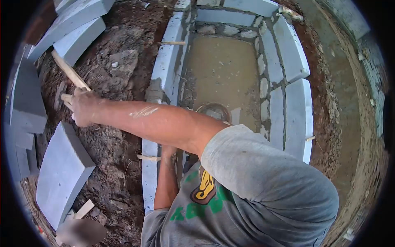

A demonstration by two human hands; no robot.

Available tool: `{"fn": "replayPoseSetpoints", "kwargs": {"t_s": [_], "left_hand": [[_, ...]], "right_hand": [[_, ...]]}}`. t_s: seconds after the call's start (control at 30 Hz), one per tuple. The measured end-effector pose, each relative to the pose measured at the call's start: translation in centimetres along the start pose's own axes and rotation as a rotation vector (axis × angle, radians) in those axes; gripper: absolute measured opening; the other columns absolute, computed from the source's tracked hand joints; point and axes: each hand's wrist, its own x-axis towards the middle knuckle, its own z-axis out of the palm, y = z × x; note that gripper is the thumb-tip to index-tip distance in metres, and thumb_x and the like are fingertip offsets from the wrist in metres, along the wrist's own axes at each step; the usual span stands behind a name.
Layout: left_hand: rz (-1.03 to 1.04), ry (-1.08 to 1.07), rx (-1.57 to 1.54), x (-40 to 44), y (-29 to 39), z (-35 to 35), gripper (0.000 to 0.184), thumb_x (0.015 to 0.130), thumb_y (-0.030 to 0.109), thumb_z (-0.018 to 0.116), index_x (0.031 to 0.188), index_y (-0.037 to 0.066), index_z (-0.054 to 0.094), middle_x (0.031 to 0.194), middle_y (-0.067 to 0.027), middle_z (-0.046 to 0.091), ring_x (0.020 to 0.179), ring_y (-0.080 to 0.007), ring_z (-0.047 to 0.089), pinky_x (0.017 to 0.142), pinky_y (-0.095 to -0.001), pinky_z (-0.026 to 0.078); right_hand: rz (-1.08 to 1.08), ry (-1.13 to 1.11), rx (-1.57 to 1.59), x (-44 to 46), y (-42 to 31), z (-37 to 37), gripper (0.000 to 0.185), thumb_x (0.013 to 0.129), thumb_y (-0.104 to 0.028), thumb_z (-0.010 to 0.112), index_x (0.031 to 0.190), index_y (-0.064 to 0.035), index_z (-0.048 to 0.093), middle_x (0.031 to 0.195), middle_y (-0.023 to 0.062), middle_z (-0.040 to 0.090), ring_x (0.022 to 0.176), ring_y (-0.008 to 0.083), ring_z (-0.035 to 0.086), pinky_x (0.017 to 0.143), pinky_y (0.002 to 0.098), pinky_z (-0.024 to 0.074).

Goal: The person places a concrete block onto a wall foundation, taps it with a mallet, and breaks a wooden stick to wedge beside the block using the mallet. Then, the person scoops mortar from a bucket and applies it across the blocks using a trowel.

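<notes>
Head view: with right hand (84, 109) curled around wooden strip (70, 69), over soil (113, 150) beyond top corner of pale block (61, 164), best grip firmly and clear that corner; cannot tell hold of left hand (168, 151).

Grey shirt (251, 201): the one place where writing shows, worn by the person whose arms are in view.
Lettering (215, 204): bold green capitals or large letters, set at a slant across the chest, broken up by folds and partly covered; the word cannot be read.
Emblem (204, 186): a yellow shape with a dark brown outline, among the green letters; whether it is a letter or a picture is unclear.
</notes>
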Motion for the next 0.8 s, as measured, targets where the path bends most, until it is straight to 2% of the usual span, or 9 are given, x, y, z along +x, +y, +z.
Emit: {"fn": "replayPoseSetpoints", "kwargs": {"t_s": [0.1, 0.17, 0.23, 0.33, 0.43, 0.47, 0.57, 0.63, 0.8], "left_hand": [[-0.361, -0.199, -0.138, 2.1, -2.2, -0.3, 0.033, 0.090, 0.030, 0.057, 0.110, 0.003, 0.060, 0.099, -0.0079, 0.064, 0.092, -0.0165, 0.059, 0.077, -0.0312, 0.046], [-0.503, -0.296, -0.098, 3.6, -3.7, 0.3, 0.032, 0.092, 0.030, 0.055, 0.111, 0.005, 0.058, 0.098, -0.0067, 0.064, 0.089, -0.0156, 0.060, 0.072, -0.0302, 0.047], [-0.594, -0.411, -0.016, 4.9, -4.5, 1.9, 0.031, 0.093, 0.031, 0.054, 0.111, 0.006, 0.057, 0.097, -0.0054, 0.065, 0.086, -0.0146, 0.062, 0.068, -0.0292, 0.048], [-0.637, -0.504, 0.106, 6.8, -2.2, 6.7, 0.033, 0.093, 0.033, 0.053, 0.108, 0.005, 0.056, 0.091, -0.0030, 0.064, 0.075, -0.0124, 0.063, 0.060, -0.0283, 0.051], [-0.509, -0.599, 0.218, 8.6, -3.2, 12.0, 0.039, 0.092, 0.043, 0.053, 0.103, 0.006, 0.058, 0.089, -0.0030, 0.064, 0.075, -0.0118, 0.062, 0.059, -0.0293, 0.049], [-0.469, -0.613, 0.281, 9.0, -2.9, 13.7, 0.040, 0.092, 0.044, 0.053, 0.102, 0.006, 0.058, 0.088, -0.0030, 0.064, 0.075, -0.0120, 0.062, 0.060, -0.0301, 0.049], [-0.374, -0.670, 0.332, 10.3, -4.9, 18.7, 0.043, 0.091, 0.043, 0.056, 0.102, 0.002, 0.063, 0.086, -0.0025, 0.065, 0.071, -0.0103, 0.057, 0.062, -0.0257, 0.047], [-0.301, -0.758, 0.399, 9.4, -4.0, 21.6, 0.047, 0.091, 0.045, 0.054, 0.095, 0.000, 0.067, 0.083, -0.0035, 0.065, 0.070, -0.0129, 0.056, 0.066, -0.0287, 0.047], [-0.106, -0.995, 0.673, 6.0, -4.3, 25.5, 0.038, 0.082, 0.036, 0.060, 0.078, 0.001, 0.073, 0.079, -0.0132, 0.068, 0.079, -0.0199, 0.062, 0.079, -0.0309, 0.047]], "right_hand": [[-0.273, 0.414, 0.170, -7.2, 5.4, 1.9, 0.030, 0.077, -0.015, 0.062, 0.102, -0.0003, 0.056, 0.102, 0.0163, 0.048, 0.095, 0.0334, 0.052, 0.090, 0.0431, 0.0415], [-0.300, 0.636, 0.187, -15.3, 10.7, 0.2, 0.024, 0.078, -0.013, 0.060, 0.098, -0.0014, 0.054, 0.102, 0.0139, 0.049, 0.098, 0.0334, 0.051, 0.088, 0.0437, 0.0423], [0.206, 0.523, 0.043, -24.5, 18.4, 0.3, 0.034, 0.083, -0.022, 0.058, 0.109, -0.0015, 0.054, 0.112, 0.0169, 0.050, 0.111, 0.0352, 0.048, 0.092, 0.0434, 0.0420], [1.072, 0.285, -0.100, -39.1, 23.6, -3.2, 0.031, 0.083, -0.027, 0.056, 0.103, -0.0033, 0.060, 0.108, 0.0165, 0.060, 0.101, 0.0345, 0.059, 0.086, 0.0444, 0.0470], [1.531, 0.306, -0.190, -53.5, 26.9, -2.2, 0.029, 0.079, -0.026, 0.056, 0.098, -0.0063, 0.065, 0.100, 0.0157, 0.066, 0.095, 0.0328, 0.063, 0.081, 0.0414, 0.0510], [1.690, 0.459, -0.154, -57.7, 26.7, -1.2, 0.031, 0.078, -0.026, 0.056, 0.099, -0.0055, 0.065, 0.102, 0.0165, 0.066, 0.096, 0.0332, 0.063, 0.081, 0.0423, 0.0516], [1.934, 0.658, -0.005, -68.8, 23.2, 3.7, 0.034, 0.080, -0.027, 0.054, 0.100, -0.0010, 0.065, 0.106, 0.0209, 0.064, 0.101, 0.0343, 0.062, 0.088, 0.0424, 0.0493], [2.138, 0.800, 0.028, -73.3, 19.7, 9.4, 0.040, 0.078, -0.033, 0.055, 0.098, 0.0007, 0.065, 0.103, 0.0233, 0.063, 0.099, 0.0367, 0.061, 0.085, 0.0434, 0.0490], [2.332, 0.686, 0.310, -77.0, 13.9, 23.5, 0.045, 0.078, -0.034, 0.051, 0.102, 0.0016, 0.064, 0.110, 0.0239, 0.061, 0.106, 0.0358, 0.058, 0.092, 0.0411, 0.0461]]}}
